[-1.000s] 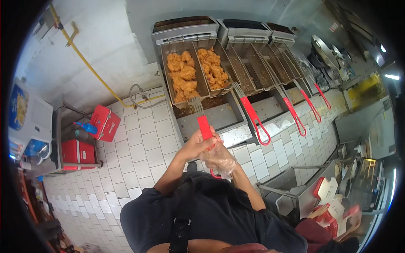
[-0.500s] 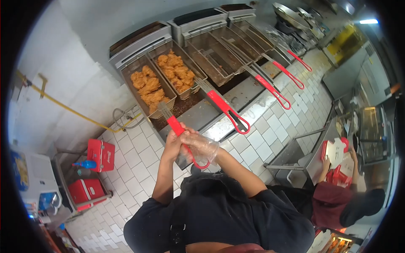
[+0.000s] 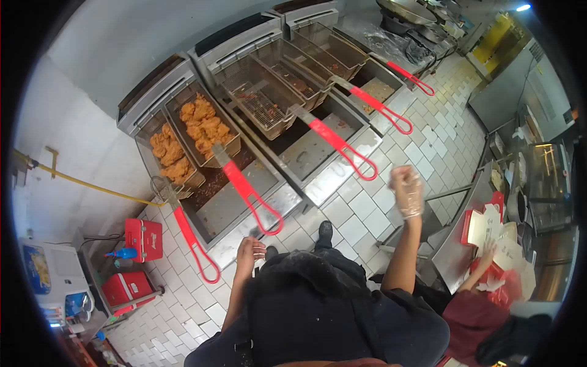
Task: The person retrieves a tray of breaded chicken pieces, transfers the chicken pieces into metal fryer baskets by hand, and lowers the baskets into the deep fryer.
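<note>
Near my waist, my left hand (image 3: 249,252) holds nothing, its fingers loosely bent and slightly apart. My right hand (image 3: 407,192), in a clear plastic glove, is raised to the right over the floor, fingers curled in with nothing visible in them. Fried chicken (image 3: 166,153) lies in the leftmost wire basket, whose red handle (image 3: 195,246) is nearest my left hand. More chicken (image 3: 203,125) fills the second basket, with its red handle (image 3: 249,197) pointing toward me. A third basket (image 3: 262,105) holds only crumbs; its red handle (image 3: 342,148) lies left of my right hand.
Two more red handles (image 3: 380,109) (image 3: 413,78) stick out farther right. A co-worker's hand (image 3: 487,255) touches white and red boxes (image 3: 485,226) on the right counter. Red coolers (image 3: 143,240) stand at left. A metal frame (image 3: 449,193) is beside my right arm.
Both hands have let go of the leftmost basket's red handle and moved apart, the right hand far to the right. The view has shifted, and the third basket sits farther forward.
</note>
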Demonstrator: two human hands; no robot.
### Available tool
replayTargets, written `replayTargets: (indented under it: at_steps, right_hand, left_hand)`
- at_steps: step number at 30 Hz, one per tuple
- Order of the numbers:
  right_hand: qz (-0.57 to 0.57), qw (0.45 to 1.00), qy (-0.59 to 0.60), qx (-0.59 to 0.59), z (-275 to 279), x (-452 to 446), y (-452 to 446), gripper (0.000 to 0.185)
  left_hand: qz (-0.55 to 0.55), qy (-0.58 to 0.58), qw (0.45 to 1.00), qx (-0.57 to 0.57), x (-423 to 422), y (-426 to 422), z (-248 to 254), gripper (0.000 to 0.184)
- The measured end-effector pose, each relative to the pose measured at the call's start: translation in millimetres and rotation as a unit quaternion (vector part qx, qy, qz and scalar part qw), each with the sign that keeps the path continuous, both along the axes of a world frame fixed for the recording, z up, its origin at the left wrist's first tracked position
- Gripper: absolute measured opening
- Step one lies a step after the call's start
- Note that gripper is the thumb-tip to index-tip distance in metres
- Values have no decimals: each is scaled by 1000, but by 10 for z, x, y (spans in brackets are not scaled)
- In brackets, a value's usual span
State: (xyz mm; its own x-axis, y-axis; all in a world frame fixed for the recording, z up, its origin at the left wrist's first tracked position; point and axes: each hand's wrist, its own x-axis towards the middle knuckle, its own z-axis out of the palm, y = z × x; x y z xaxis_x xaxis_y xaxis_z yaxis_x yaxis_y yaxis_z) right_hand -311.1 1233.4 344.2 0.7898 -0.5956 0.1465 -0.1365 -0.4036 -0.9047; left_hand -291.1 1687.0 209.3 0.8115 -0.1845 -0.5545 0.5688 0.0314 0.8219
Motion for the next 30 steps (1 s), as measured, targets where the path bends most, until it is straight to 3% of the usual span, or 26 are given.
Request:
replayTargets:
  at_steps: [2,4,6,8,10,11,13,14,16,20,23,24,25,26,30]
  right_hand:
    - [-39,990,-47,-128,278,134,-456,21]
    - [-69,958,-59,-274,900,377,-655,27]
    - [-51,893,-120,-430,1055,830,-1183,36]
    - [-22,867,-86,-490,1092,1393,-1746,48]
    - [-6,869,79,-488,1205,1926,-2067,57]
    - [3,868,77,-490,1211,2170,-2190,57]
    - [14,837,285,-467,1135,2533,-2327,71]
    - [17,838,281,-467,1078,2619,-2354,71]
    - [134,815,309,-471,938,2767,-2376,65]
    - [150,819,291,-471,432,3109,-2687,52]
    - [177,856,255,-415,265,3401,-2950,38]
    - [224,908,299,-188,266,3466,-3046,31]
    - [261,905,332,49,296,3499,-3081,25]
    - [297,892,318,124,368,3477,-3019,13]
    - [338,879,242,233,347,3530,-3019,19]
  left_hand:
    - [-9,-11,1000,27,6,-448,94,28]
    - [-13,-32,999,22,111,-918,303,24]
    - [-39,-69,997,15,219,-1204,375,24]
    - [-48,-100,994,16,275,-1446,460,25]
    - [-14,-96,995,17,296,-1583,465,25]
    - [15,-95,995,19,297,-1628,456,25]
    - [35,-96,994,26,290,-1699,405,26]
    - [49,-99,994,19,300,-1736,386,26]
    - [70,-107,992,4,356,-1777,308,27]
    - [39,-118,992,10,502,-1931,216,29]
    - [56,-128,990,4,575,-2100,435,31]
    - [78,-136,988,3,584,-2146,453,36]
    - [89,-134,987,7,602,-2192,464,36]
    - [121,-138,983,5,589,-2246,463,39]
    - [245,-136,960,-8,422,-2605,423,42]
